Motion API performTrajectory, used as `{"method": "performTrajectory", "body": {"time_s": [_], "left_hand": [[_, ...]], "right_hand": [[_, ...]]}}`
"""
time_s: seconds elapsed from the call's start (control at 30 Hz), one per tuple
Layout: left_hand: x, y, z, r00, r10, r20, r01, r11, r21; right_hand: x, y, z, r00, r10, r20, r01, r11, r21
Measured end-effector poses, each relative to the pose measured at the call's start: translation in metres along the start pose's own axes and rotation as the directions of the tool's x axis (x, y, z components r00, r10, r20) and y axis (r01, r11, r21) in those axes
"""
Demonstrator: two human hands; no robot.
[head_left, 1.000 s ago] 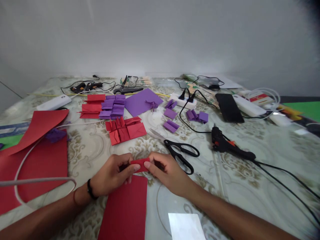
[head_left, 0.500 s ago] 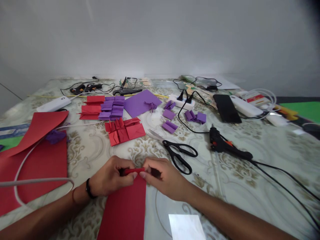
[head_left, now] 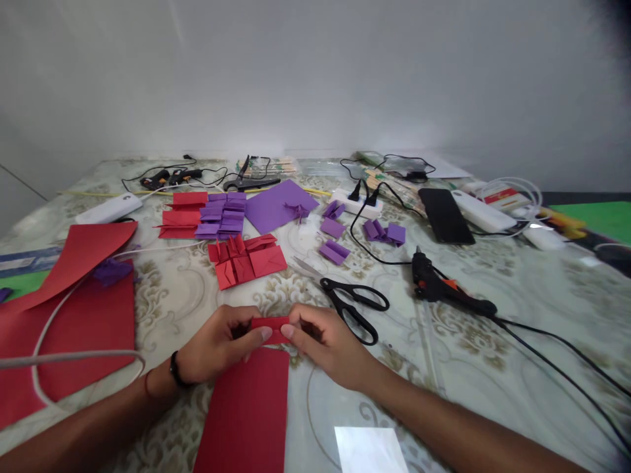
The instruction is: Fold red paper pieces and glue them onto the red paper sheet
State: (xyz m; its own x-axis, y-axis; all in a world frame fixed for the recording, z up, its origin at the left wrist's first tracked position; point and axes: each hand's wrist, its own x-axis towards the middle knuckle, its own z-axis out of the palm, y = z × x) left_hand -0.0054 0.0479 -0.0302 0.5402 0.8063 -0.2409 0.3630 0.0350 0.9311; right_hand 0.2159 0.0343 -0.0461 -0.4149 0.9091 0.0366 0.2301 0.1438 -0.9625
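Between my two hands is a small folded piece of red paper (head_left: 270,323), pinched at its left end by my left hand (head_left: 221,345) and at its right end by my right hand (head_left: 323,341). Both thumbs press on its near face. Just below lies a flat strip of red paper (head_left: 249,410) on the table. Black-handled scissors (head_left: 352,299) rest right of my right hand, blades pointing away to the left. Beyond my hands sit folded red pieces (head_left: 246,261) and a block of folded purple pieces (head_left: 221,215).
A glue gun (head_left: 444,286) with its cord lies at right, near a phone (head_left: 446,215). A power strip (head_left: 357,203) stands at the back. Large red sheets (head_left: 73,328) and a white cable (head_left: 42,328) cover the left. A white paper (head_left: 369,450) lies in front.
The small red piece has been turned, so more of its flat face shows above my thumbs. My hands have shifted slightly; the objects on the table stay in place.
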Motion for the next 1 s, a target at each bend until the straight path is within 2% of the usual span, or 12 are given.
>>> {"method": "performTrajectory", "body": {"time_s": [0.23,0.4,0.47,0.57,0.6,0.7,0.8,0.9,1.0], "left_hand": [[0.000,-0.004,-0.002,0.997,0.078,-0.022,-0.077,0.996,0.050],[0.001,-0.002,0.003,1.000,0.025,-0.016,-0.024,0.997,0.067],[0.001,-0.002,0.007,0.994,0.056,-0.090,-0.047,0.994,0.099],[0.001,-0.005,0.012,0.932,0.224,-0.285,-0.166,0.962,0.215],[0.001,-0.006,0.013,0.906,0.289,-0.308,-0.210,0.941,0.265],[0.001,-0.010,0.013,0.861,0.418,-0.289,-0.301,0.878,0.372],[0.000,-0.012,0.013,0.843,0.467,-0.268,-0.321,0.835,0.447],[0.000,-0.013,0.012,0.838,0.508,-0.199,-0.345,0.776,0.528],[0.001,-0.014,0.012,0.792,0.583,-0.180,-0.394,0.714,0.579]], "right_hand": [[0.000,-0.001,0.000,1.000,0.013,-0.012,-0.014,1.000,-0.006],[0.001,0.004,0.002,0.999,0.053,-0.004,-0.053,0.997,0.057],[0.002,0.005,0.003,0.997,0.077,-0.019,-0.076,0.995,0.071],[0.002,0.005,0.003,0.994,0.104,-0.038,-0.103,0.994,0.034],[0.002,0.004,0.003,0.993,0.107,-0.042,-0.106,0.994,0.014],[0.002,0.003,0.003,0.994,0.103,-0.038,-0.104,0.994,-0.027],[0.003,0.002,0.003,0.995,0.096,-0.006,-0.096,0.994,-0.044],[0.002,0.001,0.003,0.995,0.091,0.032,-0.090,0.995,-0.030],[0.002,0.002,0.004,0.995,0.091,0.030,-0.092,0.996,0.022]]}}
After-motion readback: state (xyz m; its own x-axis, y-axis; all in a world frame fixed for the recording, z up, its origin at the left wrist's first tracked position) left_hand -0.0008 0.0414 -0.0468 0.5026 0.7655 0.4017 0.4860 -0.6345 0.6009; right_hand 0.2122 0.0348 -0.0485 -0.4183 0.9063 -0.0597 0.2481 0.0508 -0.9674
